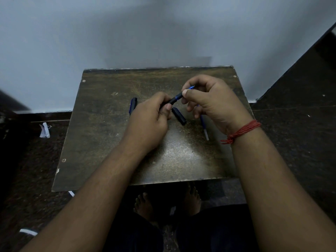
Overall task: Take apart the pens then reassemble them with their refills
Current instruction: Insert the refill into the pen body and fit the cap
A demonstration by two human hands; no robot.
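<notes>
Gripping one dark, slim pen barrel (175,99) above the scuffed brown table (109,142), the left hand (149,122) closes around its near end while the right hand (211,102) pinches the blue tip. One black tube-shaped cap (179,116) lies just below, one thin refill (204,127) lies at right, and one second pen (132,105) lies at left. One red thread band (241,130) wraps the right wrist.

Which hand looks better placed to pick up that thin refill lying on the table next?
Probably the right hand. The thin blue-and-white refill lies on the worn brown table just beneath its curled fingers, while the left hand sits farther away, gripping the black pen barrel.
</notes>
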